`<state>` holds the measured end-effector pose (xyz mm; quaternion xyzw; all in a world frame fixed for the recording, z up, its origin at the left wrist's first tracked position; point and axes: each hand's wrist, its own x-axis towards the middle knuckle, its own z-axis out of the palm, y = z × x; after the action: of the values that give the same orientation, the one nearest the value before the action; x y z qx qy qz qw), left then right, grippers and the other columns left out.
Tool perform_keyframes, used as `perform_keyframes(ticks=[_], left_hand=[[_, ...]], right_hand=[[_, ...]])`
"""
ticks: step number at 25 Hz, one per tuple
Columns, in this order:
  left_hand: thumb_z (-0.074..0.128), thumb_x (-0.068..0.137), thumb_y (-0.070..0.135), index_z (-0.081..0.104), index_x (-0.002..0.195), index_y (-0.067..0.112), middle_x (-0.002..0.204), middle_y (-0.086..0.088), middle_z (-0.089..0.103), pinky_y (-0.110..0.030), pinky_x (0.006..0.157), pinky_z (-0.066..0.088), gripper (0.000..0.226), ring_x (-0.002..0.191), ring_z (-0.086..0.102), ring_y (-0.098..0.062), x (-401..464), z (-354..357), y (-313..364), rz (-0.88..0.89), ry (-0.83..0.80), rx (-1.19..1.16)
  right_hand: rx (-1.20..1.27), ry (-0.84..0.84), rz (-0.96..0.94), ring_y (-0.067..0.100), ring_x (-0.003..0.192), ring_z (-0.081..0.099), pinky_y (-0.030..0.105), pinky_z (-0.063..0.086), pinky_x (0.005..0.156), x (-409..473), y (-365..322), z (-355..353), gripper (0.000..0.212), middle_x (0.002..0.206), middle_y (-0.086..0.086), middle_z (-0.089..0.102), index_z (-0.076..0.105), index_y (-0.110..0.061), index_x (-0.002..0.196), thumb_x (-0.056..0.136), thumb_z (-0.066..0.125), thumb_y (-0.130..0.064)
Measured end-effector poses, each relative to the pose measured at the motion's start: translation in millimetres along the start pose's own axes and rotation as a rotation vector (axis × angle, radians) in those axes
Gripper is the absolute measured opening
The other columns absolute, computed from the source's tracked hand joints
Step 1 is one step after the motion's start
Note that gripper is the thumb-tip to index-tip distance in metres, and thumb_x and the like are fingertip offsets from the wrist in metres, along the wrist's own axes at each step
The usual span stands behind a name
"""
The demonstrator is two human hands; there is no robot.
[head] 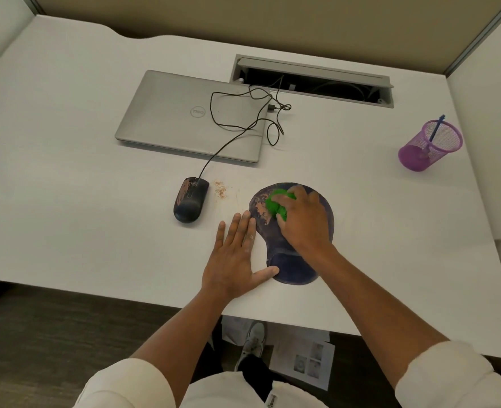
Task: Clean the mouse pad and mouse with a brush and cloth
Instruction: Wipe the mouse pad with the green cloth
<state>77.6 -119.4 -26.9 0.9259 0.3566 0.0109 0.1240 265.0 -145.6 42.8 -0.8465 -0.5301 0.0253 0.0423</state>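
Our right hand (300, 219) grips the green cloth (275, 203) on the mouse pad (322, 201) near us. Our left hand (237, 254) lies flat beside it. Wiping leftward could push dirt toward the mouse (190, 200).

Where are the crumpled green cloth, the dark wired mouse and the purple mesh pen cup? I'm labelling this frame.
crumpled green cloth (273, 203), head view, exposed folds left of the fingers.
dark wired mouse (189, 206), head view, middle of its back.
purple mesh pen cup (419, 156), head view, outer mesh wall.
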Motion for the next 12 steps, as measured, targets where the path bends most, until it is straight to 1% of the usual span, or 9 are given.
perform_keyframes(ticks=[2,5,9,12], left_hand=[[0.02,0.086,0.091,0.001,0.164,0.012,0.172,-0.006,-0.008,-0.051,0.127,-0.002,0.112,0.157,-0.015,-0.019,0.0,0.5,0.5,0.003,-0.003,0.001],[0.018,0.086,0.091,0.0,0.164,0.013,0.172,-0.006,-0.009,-0.052,0.127,0.0,0.112,0.157,-0.016,-0.019,-0.2,0.0,0.4,0.0,-0.005,0.006],[0.02,0.086,0.092,0.0,0.164,0.013,0.172,-0.005,-0.007,-0.05,0.128,-0.003,0.113,0.157,-0.015,-0.019,-1.1,-1.5,1.0,-0.005,-0.001,-0.01],[0.018,0.085,0.093,-0.002,0.164,0.015,0.172,-0.004,-0.009,-0.049,0.128,-0.004,0.113,0.157,-0.016,-0.018,-0.6,-1.5,1.1,-0.012,-0.015,-0.009]], right_hand=[[-0.006,-0.006,-0.067,0.027,0.096,0.051,0.037,0.053,0.069,-26.2,-9.0,6.6,0.03,0.123,0.002,0.055,0.063,-0.036,0.122,0.093,0.06,-0.031],[-0.036,-0.001,-0.119,0.027,0.099,0.051,0.037,0.053,0.072,-41.4,-12.7,14.4,0.029,0.13,0.002,0.054,0.063,-0.037,0.124,0.095,0.059,-0.033],[-0.074,0.044,-0.052,0.027,0.099,0.052,0.036,0.05,0.072,1.7,-4.4,11.8,0.028,0.127,0.002,0.055,0.065,-0.033,0.12,0.094,0.057,-0.025],[-0.045,0.047,0.009,0.029,0.103,0.052,0.038,0.051,0.077,36.6,0.7,5.8,0.029,0.126,0.005,0.055,0.064,-0.031,0.122,0.094,0.059,-0.023]])
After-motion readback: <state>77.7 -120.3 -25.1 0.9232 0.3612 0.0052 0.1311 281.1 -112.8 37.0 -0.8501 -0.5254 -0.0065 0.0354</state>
